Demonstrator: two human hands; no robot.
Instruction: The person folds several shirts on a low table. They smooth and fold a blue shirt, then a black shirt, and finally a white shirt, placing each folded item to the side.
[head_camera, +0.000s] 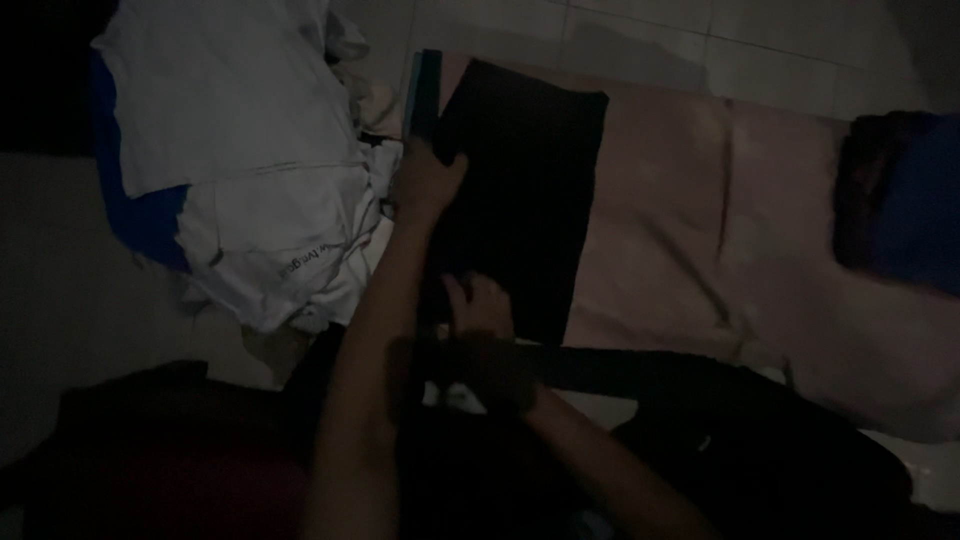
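Observation:
A dark folded garment (530, 180) lies on a pinkish cloth (700, 220) spread over the floor. My left hand (428, 180) presses on the garment's far left edge, fingers around it. Lower down, my right hand (482, 312) rests on the garment's near edge, fingers curled on the fabric. The scene is very dim, so the exact grip is hard to tell.
A heap of white and blue clothes (250, 160) lies to the left. A thin teal strip (425, 90) runs beside the garment. A dark blue and maroon bundle (900, 200) sits at the right. Dark fabric (760, 430) lies near me. White floor tiles (720, 40) lie beyond.

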